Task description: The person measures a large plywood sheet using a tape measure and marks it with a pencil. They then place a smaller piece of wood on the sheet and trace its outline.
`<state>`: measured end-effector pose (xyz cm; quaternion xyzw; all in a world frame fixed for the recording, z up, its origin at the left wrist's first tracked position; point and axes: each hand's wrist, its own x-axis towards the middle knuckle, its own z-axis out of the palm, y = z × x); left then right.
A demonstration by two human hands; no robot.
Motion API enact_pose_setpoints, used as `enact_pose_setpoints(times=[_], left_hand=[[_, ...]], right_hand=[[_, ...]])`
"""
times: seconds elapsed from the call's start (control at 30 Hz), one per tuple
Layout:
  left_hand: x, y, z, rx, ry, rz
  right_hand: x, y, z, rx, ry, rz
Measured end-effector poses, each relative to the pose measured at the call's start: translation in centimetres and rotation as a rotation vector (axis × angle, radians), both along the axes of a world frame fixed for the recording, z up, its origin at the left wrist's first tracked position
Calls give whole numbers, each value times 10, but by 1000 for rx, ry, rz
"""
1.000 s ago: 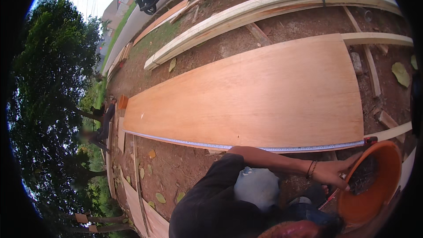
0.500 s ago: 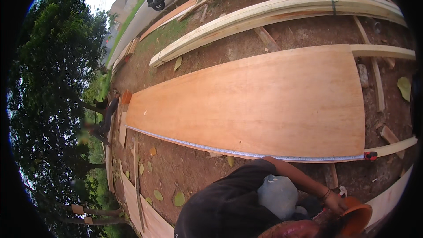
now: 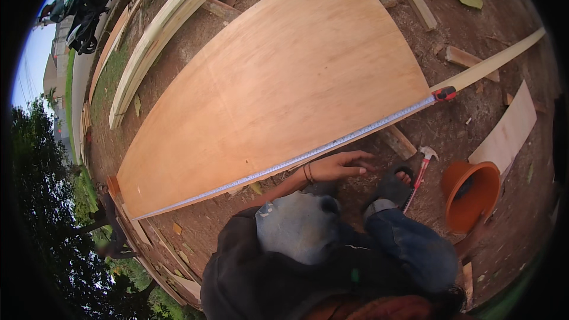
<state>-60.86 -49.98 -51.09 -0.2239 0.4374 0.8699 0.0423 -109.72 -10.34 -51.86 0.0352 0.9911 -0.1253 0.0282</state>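
Observation:
My left hand, with dark bands at its wrist, reaches over the dirt beside the long edge of a plywood sheet. Its fingers are stretched out and apart, holding nothing. Along that edge lies an extended tape measure blade, its red and black case at the near corner. A claw hammer with a red handle rests beside my sandalled foot. Farther right is a tilted orange bucket, something dark inside. A blurred brown shape below it may be my right hand or forearm; its fingers cannot be made out.
A wood strip runs out past the sheet's corner, with a thin board on the right. Stacked lumber lies beyond the sheet. A motorcycle is on the road at upper left. A person in dark clothes is at far left.
My left hand has let go of the orange bucket and moved left toward the plywood edge. The view has turned, bringing the hammer and my foot into sight.

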Motion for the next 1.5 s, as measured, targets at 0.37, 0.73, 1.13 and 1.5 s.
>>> enact_pose_setpoints(times=[0.37, 0.73, 1.13, 1.5], left_hand=[[136, 35, 9, -1027, -612, 675], [258, 131, -47, -1197, -1696, 1561], [340, 138, -93, -134, -1006, 2199], [367, 113, -74, -191, -994, 2181]], right_hand=[[21, -192, 7, -125, 416, 1133], [1, -308, 10, -223, 345, 1494], [10, -374, -47, -297, -251, 1663], [39, -380, -27, -349, -111, 1727]])
